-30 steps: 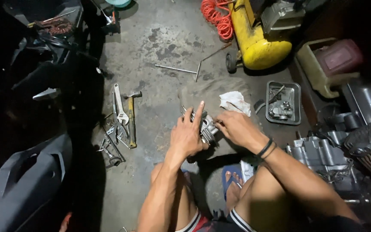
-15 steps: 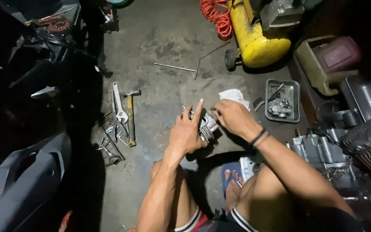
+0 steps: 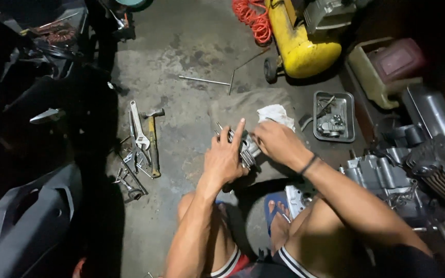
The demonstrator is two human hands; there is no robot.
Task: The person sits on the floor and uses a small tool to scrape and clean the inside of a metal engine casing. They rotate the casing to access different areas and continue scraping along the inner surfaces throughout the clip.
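Hands (image 3: 253,152) gripping metal engine part (image 3: 247,148) between

Both hands, left (image 3: 224,158) and right (image 3: 278,141), meet, fingers curled.

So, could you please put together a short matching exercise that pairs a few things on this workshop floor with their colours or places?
Things:
1. compressor tank
2. coiled hose
3. hammer
4. metal tray

Descriptions:
A. orange, at the top of the view
B. right of the white rag, holding small parts
C. yellow, on wheels
D. beside the wrench, left of the left hand

Pairs: 1-C, 2-A, 3-D, 4-B
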